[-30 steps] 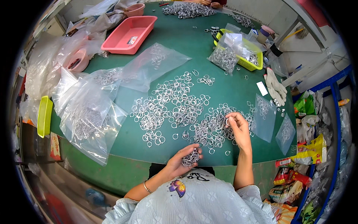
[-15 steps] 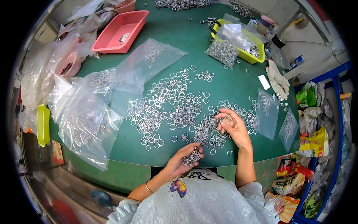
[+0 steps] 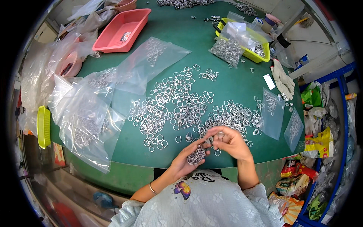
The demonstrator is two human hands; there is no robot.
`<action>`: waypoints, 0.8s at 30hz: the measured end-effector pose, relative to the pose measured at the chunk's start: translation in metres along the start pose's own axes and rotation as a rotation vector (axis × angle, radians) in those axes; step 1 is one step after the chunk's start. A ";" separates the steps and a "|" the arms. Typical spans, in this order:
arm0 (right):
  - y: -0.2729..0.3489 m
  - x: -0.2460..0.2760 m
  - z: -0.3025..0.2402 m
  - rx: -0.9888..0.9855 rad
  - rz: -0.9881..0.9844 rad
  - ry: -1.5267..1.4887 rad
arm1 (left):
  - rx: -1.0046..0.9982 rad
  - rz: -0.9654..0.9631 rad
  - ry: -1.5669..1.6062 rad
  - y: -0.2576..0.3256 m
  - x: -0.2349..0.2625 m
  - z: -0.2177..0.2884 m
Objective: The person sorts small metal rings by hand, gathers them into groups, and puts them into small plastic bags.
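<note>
Near the front edge of the green table, my left hand [image 3: 186, 158] is closed round a clump of metal rings [image 3: 196, 155]. Its fingertips meet those of my right hand [image 3: 229, 143], which is bent inward with a few rings pinched in the fingers; how many cannot be made out. Just beyond my hands spreads a loose pile of silver rings [image 3: 234, 115], each with a small tab. Left of it lies a larger heap of the same rings [image 3: 166, 102]. A few single rings [image 3: 178, 139] lie apart, close to my left hand.
Clear plastic bags with rings [image 3: 89, 125] cover the table's left side. A pink tray [image 3: 113, 46] stands far left, a yellow-green basket [image 3: 261, 56] far right with a bag of rings [image 3: 227, 51] against it. A glove [image 3: 283, 81] and small bags [image 3: 271, 115] lie right.
My right hand has come from the ring pile toward my left hand, and their fingertips now meet. My left hand stays nearly in place, still holding its rings.
</note>
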State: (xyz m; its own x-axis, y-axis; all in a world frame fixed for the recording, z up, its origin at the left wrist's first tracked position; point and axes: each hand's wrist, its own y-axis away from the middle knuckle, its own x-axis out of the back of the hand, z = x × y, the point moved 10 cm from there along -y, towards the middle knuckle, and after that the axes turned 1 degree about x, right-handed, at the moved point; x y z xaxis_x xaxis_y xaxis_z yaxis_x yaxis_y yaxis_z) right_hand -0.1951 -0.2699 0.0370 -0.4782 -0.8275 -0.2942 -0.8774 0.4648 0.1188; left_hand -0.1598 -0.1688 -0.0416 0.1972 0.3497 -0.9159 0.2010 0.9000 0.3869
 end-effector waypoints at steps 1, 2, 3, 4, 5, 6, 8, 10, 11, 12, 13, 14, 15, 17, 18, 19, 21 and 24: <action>0.001 -0.005 0.001 -0.033 -0.045 0.033 | -0.016 0.007 0.017 -0.001 0.001 0.001; 0.002 -0.011 0.001 -0.065 -0.091 0.066 | -0.033 0.014 0.035 -0.002 0.002 0.002; 0.003 -0.015 0.002 -0.098 -0.136 0.099 | -0.046 0.001 0.036 -0.003 0.003 0.004; 0.001 -0.012 -0.002 -0.077 -0.108 0.056 | -0.059 -0.014 0.038 -0.004 0.004 0.006; -0.001 -0.002 -0.003 -0.074 -0.039 0.051 | -0.072 -0.029 0.040 -0.005 0.004 0.007; -0.001 0.010 -0.004 -0.072 0.030 0.046 | -0.068 -0.048 0.070 -0.004 0.004 0.007; 0.000 0.035 -0.003 -0.047 0.188 0.017 | -0.061 -0.085 0.129 -0.002 0.003 0.007; 0.003 0.053 -0.019 0.011 0.333 0.498 | -0.054 -0.134 0.169 0.002 -0.007 0.008; 0.005 0.059 -0.029 0.041 0.403 0.738 | -0.050 -0.158 0.188 0.003 -0.011 0.008; 0.006 0.051 -0.046 0.227 0.436 1.102 | -0.044 -0.198 0.200 0.003 -0.011 0.007; 0.005 0.051 -0.047 0.200 0.480 1.170 | -0.039 -0.238 0.213 0.002 -0.009 0.006; 0.003 0.048 -0.049 0.172 0.523 1.238 | -0.035 -0.278 0.225 0.002 -0.008 0.005; 0.000 0.045 -0.050 0.143 0.567 1.305 | -0.029 -0.290 0.228 0.002 -0.007 0.004; -0.013 0.039 -0.041 0.180 0.508 1.359 | -0.005 -0.317 0.232 0.001 -0.010 0.001; -0.021 0.035 -0.033 0.197 0.474 1.418 | -0.004 -0.312 0.225 0.000 -0.010 -0.001; -0.028 0.033 -0.025 0.216 0.437 1.476 | -0.005 -0.309 0.217 0.000 -0.011 -0.002; -0.029 0.037 -0.021 0.249 0.431 1.385 | 0.000 -0.282 0.182 -0.001 -0.009 -0.002; -0.024 0.044 -0.030 0.219 0.473 1.172 | -0.019 -0.179 0.110 0.001 0.004 -0.001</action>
State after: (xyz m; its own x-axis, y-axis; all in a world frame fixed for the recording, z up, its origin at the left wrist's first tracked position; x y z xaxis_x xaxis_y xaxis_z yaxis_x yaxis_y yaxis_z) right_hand -0.1961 -0.3267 0.0502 -0.5863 -0.2979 0.7533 -0.6424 0.7375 -0.2083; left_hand -0.1594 -0.1660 -0.0447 0.0539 0.2095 -0.9763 0.2053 0.9545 0.2162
